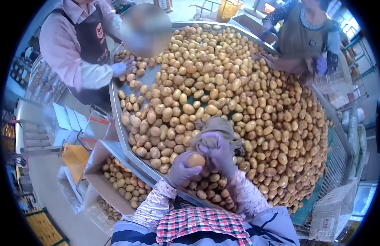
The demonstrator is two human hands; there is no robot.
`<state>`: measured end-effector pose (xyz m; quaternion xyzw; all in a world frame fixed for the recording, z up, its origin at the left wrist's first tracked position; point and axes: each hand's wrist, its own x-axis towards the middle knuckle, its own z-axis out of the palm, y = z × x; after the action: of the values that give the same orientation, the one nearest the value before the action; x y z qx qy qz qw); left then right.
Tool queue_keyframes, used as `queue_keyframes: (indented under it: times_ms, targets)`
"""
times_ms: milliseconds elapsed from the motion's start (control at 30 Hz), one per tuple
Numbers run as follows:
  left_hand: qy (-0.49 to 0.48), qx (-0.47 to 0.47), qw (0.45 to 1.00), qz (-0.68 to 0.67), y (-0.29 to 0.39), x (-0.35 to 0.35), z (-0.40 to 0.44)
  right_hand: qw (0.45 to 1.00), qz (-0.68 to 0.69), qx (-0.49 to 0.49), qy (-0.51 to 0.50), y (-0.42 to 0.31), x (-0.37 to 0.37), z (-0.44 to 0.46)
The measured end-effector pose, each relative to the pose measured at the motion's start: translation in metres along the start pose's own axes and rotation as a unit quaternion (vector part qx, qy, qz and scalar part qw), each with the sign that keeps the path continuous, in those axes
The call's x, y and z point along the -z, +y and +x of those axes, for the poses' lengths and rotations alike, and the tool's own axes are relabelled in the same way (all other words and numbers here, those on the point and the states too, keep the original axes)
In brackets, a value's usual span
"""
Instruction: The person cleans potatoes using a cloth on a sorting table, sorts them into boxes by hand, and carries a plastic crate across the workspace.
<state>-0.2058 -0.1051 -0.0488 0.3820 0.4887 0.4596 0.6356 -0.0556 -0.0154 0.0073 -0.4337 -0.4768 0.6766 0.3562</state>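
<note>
My left hand (183,170), in a pale purple glove, is closed around a round brown potato (196,160). Just to its right, my right hand (218,151), gloved the same way, grips a crumpled grey-brown cloth (217,126). The cloth bunches above the fingers and hangs down to the right. Both hands are close together, over the near side of a big metal-rimmed table heaped with yellow-brown potatoes (255,110). Whether the cloth touches the held potato, I cannot tell.
A cardboard box (103,188) with more potatoes stands below the table's metal rim (130,149) at left. Across the table are two people, one at left with a gloved hand (123,67) on the potatoes, one at right. A white plastic crate (331,213) sits at lower right.
</note>
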Motion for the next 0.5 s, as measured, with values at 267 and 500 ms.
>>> queue_keyframes:
  times_ms: [267,500]
  targets:
    - [0.08,0.003,0.989,-0.124,0.027,0.006,0.007,0.986,0.041,0.052,0.154,0.008,0.049,0.02]
    - [0.082,0.052,0.964,-0.248,-0.001,0.023,-0.005,0.791,-0.557,0.221,0.124,0.027,0.042,0.02]
